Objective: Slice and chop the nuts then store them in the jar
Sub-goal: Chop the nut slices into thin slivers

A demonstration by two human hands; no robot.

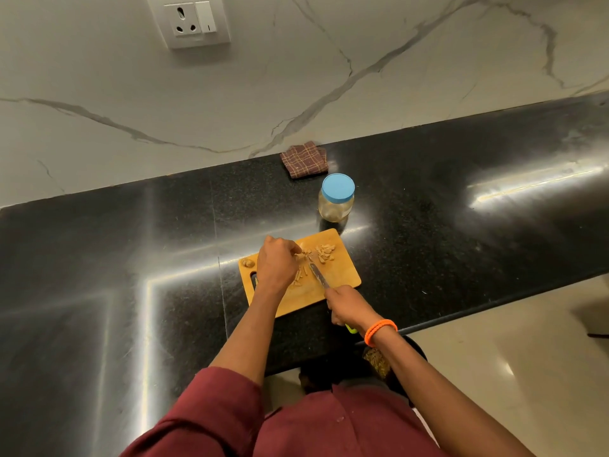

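Centre of frame, on bench point(131, 258): chopping board point(342, 275).
Left hand point(276, 263): fingers curled, pinning nuts point(304, 255).
Right hand point(349, 306): gripping knife point(318, 275), blade beside left fingertips.
Jar point(336, 197): just above board, lidded.
Risk: blade slipping on hard nut, nicking fingertips; pieces scattering.

No readable text, brand or number anywhere in the head view. The wall socket plate point(192, 23) carries only a short dark tick on its switch rocker (a mark, not a letter, as far as can be told). The jar point(335, 201) has a plain blue lid and no label on the side facing the camera. The cutting board point(342, 275) shows bare wood, no stamp. The knife point(318, 275) blade is too small and blurred to show any maker's mark.
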